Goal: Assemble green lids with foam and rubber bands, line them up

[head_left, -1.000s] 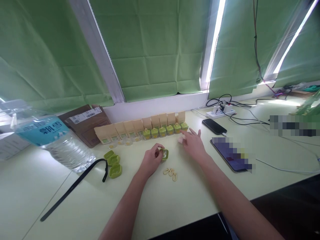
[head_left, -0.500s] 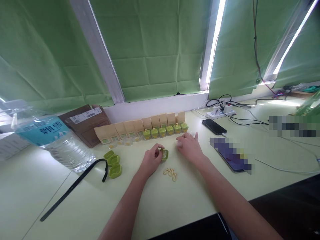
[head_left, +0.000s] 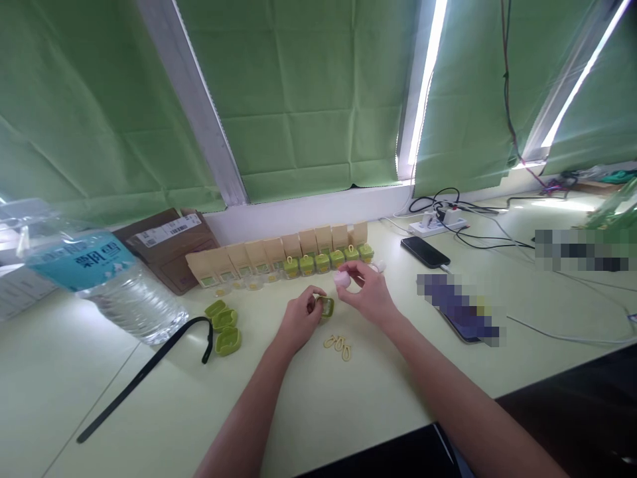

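My left hand (head_left: 297, 319) is closed around a small green open case (head_left: 326, 307) that rests on the pale desk (head_left: 348, 398). My right hand (head_left: 368, 290) pinches a small pale pinkish-white piece (head_left: 342, 279), lifted just above and to the right of the case. Several yellow loops (head_left: 339, 345) lie on the desk right in front of my hands. Behind them stands a row of tan cards (head_left: 259, 255), with small green cases (head_left: 323, 261) in front of the right-hand ones. Three green case halves (head_left: 223, 326) lie to the left.
A large water bottle (head_left: 104, 282) lies at the left, with a black strap (head_left: 144, 368) in front of it. A brown parcel (head_left: 166, 245) sits by the wall. Two phones (head_left: 425, 251) (head_left: 460, 312), a power strip (head_left: 438, 224) and cables occupy the right. The desk edge runs at lower right.
My right hand closed on the small pale piece on the desk, lifted it and brought it left toward the green case. My left hand stayed put.
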Available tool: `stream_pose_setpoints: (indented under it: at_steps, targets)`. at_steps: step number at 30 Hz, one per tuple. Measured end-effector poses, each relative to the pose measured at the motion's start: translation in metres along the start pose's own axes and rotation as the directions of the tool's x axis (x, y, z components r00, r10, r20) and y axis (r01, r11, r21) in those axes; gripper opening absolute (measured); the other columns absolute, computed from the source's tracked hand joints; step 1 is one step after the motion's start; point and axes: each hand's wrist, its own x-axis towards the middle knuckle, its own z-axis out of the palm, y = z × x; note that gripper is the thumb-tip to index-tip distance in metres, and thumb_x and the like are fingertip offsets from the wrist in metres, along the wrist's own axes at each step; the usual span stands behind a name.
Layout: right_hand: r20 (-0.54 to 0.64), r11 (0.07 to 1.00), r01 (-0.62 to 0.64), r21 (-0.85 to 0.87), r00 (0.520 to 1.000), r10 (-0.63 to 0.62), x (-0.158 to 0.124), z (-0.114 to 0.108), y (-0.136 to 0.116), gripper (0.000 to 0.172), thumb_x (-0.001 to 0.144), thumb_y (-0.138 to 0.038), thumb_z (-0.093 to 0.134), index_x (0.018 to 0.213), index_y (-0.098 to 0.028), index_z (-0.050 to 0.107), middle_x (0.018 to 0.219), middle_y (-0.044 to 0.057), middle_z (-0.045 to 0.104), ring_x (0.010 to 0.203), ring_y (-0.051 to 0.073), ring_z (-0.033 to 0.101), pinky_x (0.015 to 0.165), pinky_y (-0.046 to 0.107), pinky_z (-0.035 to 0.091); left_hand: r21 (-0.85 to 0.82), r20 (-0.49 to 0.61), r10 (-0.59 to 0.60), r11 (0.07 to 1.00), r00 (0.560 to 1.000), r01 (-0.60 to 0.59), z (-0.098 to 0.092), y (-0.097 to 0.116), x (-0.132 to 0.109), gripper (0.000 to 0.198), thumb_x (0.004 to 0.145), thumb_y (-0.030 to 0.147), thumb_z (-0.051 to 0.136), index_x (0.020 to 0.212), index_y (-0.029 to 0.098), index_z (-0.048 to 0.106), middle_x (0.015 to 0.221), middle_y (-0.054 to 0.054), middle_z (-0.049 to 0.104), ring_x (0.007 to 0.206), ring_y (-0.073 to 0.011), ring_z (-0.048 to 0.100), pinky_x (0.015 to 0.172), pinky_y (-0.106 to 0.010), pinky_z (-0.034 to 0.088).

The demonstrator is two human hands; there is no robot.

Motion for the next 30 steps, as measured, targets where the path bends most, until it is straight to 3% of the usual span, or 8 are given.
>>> stream_pose_setpoints:
  at_steps: [4, 9, 13, 18, 25, 30]
  targets:
    - [0.027, 0.978, -0.106, 0.18, 0.994, 0.103, -0.001, 0.006, 0.002, 0.03, 0.073, -0.028, 0.07, 0.1, -0.019, 0.061, 0.1, 0.005, 0.067, 0.09, 0.017, 0.064, 0.084, 0.032, 0.057, -0.003, -0.005, -0.01, 1.0, 1.0, 0.01, 0.0, 0.0, 0.001, 0.018, 0.088, 0.029, 0.047, 0.097, 0.023, 0.061, 0.057, 0.007, 0.042, 0.055, -0.0112, 0.04, 0.056, -0.023, 0.031]
    - [0.082, 0.988, -0.08, 0.134, 0.994, 0.07, -0.004, 0.011, 0.003, 0.031, 0.071, -0.023, 0.07, 0.101, -0.021, 0.063, 0.103, 0.004, 0.068, 0.095, 0.017, 0.064, 0.083, 0.031, 0.059, -0.069, -0.066, -0.053, 0.996, 0.996, 0.048, 0.0, -0.002, 0.003, 0.021, 0.09, 0.034, 0.046, 0.102, 0.024, 0.06, 0.061, 0.006, 0.044, 0.057, -0.0117, 0.043, 0.056, -0.022, 0.032]
    - [0.13, 0.995, -0.033, 0.096, 0.991, 0.02, -0.006, 0.013, 0.001, 0.035, 0.071, -0.02, 0.069, 0.106, -0.021, 0.065, 0.106, 0.004, 0.069, 0.096, 0.017, 0.064, 0.082, 0.031, 0.06, -0.257, -0.065, -0.076, 0.965, 0.995, 0.057, -0.001, -0.005, 0.005, 0.029, 0.091, 0.038, 0.048, 0.115, 0.023, 0.056, 0.07, 0.004, 0.049, 0.061, -0.0119, 0.048, 0.06, -0.024, 0.039]
    - [0.144, 0.992, -0.055, 0.114, 0.989, 0.039, -0.005, 0.012, 0.006, 0.035, 0.072, -0.02, 0.069, 0.107, -0.019, 0.068, 0.106, 0.004, 0.071, 0.094, 0.017, 0.067, 0.085, 0.032, 0.06, -0.416, -0.063, -0.008, 0.909, 0.998, -0.019, -0.002, -0.003, 0.005, 0.037, 0.089, 0.036, 0.053, 0.123, 0.02, 0.053, 0.078, 0.001, 0.051, 0.067, -0.012, 0.051, 0.066, -0.026, 0.045]
    - [0.104, 0.985, -0.136, 0.103, 0.987, 0.125, -0.002, 0.009, 0.017, 0.039, 0.072, -0.02, 0.069, 0.111, -0.019, 0.07, 0.107, 0.006, 0.072, 0.094, 0.019, 0.07, 0.085, 0.033, 0.061, -0.179, -0.1, 0.086, 0.979, 0.991, -0.103, -0.002, 0.005, -0.001, 0.05, 0.082, 0.028, 0.064, 0.129, 0.025, 0.051, 0.093, -0.001, 0.059, 0.074, -0.0119, 0.053, 0.067, -0.024, 0.045]
    - [0.114, 0.975, -0.174, 0.136, 0.981, 0.159, -0.002, 0.011, 0.017, 0.039, 0.073, -0.021, 0.07, 0.112, -0.019, 0.069, 0.106, 0.006, 0.073, 0.093, 0.019, 0.071, 0.085, 0.033, 0.061, -0.041, -0.165, 0.106, 0.993, 0.981, -0.114, -0.001, 0.003, 0.002, 0.041, 0.08, 0.027, 0.065, 0.12, 0.024, 0.057, 0.086, 0.001, 0.063, 0.07, -0.0118, 0.052, 0.065, -0.025, 0.044]
